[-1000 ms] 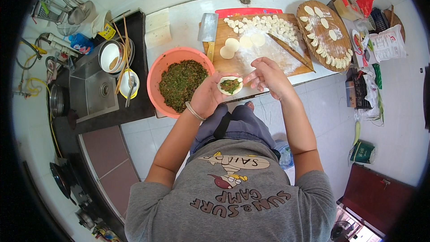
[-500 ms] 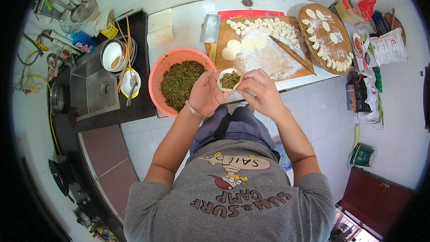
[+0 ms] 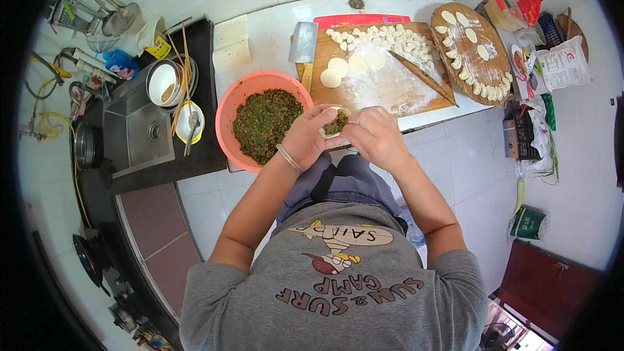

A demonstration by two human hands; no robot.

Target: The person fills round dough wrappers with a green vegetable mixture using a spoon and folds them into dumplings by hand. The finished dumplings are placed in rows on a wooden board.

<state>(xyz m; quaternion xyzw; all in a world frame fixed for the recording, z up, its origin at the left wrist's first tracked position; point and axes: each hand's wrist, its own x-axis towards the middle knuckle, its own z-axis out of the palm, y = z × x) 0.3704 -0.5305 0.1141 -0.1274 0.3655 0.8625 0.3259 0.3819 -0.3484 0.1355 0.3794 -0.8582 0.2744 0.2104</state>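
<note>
Both hands fold a filled dumpling wrapper.

bowl: salmon-pink | filling: dark green | wrappers: white | cutting board: brown

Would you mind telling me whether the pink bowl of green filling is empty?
No, the pink bowl is well filled with chopped green filling, beside the left hand.
</note>
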